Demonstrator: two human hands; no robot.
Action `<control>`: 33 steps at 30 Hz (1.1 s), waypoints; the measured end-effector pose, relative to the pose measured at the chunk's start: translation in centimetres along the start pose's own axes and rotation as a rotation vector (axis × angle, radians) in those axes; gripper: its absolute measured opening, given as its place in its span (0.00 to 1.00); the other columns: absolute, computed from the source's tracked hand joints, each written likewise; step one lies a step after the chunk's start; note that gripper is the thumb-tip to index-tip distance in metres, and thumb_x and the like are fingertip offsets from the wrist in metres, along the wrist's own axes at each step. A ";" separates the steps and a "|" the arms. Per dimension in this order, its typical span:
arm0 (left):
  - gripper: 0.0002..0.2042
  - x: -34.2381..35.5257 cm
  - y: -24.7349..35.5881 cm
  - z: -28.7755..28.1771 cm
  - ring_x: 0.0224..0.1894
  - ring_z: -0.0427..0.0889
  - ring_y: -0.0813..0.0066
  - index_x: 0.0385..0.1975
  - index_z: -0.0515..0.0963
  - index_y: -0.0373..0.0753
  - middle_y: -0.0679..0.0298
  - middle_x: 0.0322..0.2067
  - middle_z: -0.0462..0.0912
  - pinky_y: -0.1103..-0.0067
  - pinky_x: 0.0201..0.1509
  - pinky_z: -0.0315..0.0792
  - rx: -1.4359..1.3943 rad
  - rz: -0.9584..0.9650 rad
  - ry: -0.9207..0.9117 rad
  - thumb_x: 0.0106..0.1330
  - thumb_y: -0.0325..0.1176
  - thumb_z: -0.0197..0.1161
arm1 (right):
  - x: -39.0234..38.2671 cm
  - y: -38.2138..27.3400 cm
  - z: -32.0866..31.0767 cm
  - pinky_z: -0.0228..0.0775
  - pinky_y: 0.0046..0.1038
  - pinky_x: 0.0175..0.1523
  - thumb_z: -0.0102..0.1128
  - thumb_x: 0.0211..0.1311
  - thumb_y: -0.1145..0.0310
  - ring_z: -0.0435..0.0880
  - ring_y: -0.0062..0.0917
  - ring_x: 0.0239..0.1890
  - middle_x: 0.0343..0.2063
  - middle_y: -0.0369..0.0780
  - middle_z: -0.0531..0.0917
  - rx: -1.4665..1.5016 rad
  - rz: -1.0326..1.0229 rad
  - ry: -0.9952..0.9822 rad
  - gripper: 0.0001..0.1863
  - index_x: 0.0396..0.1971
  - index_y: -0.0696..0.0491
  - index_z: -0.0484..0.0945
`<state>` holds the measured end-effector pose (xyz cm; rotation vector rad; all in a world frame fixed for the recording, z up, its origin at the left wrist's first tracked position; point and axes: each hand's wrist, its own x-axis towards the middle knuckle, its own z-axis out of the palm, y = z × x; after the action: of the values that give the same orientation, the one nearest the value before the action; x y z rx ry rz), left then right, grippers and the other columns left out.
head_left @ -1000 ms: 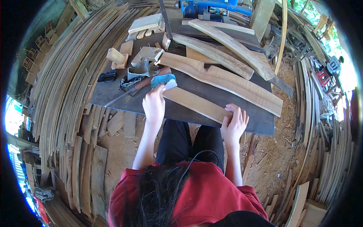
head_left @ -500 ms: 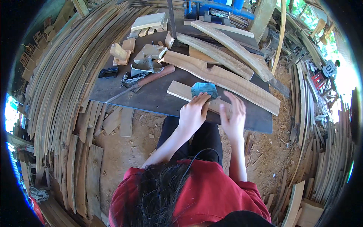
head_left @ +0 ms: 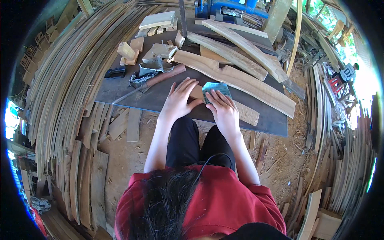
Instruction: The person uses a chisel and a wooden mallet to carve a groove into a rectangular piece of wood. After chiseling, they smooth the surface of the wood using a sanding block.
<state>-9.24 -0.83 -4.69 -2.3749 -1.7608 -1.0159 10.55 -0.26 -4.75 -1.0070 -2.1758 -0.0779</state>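
A short wooden board lies along the near edge of the dark worktable. My left hand grips its left end, thumb at the near side and fingers reaching over the far side. On top of the board sits a sheet of blue-green sandpaper, curled up at its far edge. My right hand presses on it from above, its fingers close together and covering the near part. Just beyond lies a longer, curved plank with a dark notch in its edge.
Left of my hands are a wooden-handled tool, a crumpled grey packet, a black object and small wood blocks. A blue machine stands behind. Long strips are stacked at left; a person sits far right.
My left hand has let go of the sandpaper and moved left onto the board's end. My right hand has come in from the right onto the sandpaper.
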 end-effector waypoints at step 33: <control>0.30 -3.3 2.9 -0.2 0.43 0.75 0.59 0.43 0.81 0.38 0.61 0.39 0.77 0.67 0.50 0.71 -0.202 -0.092 0.157 0.39 0.46 0.77 | -4.2 1.5 -3.0 0.65 0.37 0.61 0.53 0.66 0.67 0.78 0.33 0.55 0.50 0.39 0.82 -0.198 0.256 0.058 0.12 0.45 0.49 0.82</control>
<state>-7.31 -4.82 -5.17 -2.2638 -1.8039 -1.4130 15.17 -2.93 -5.53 -1.3703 -1.9980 -0.2028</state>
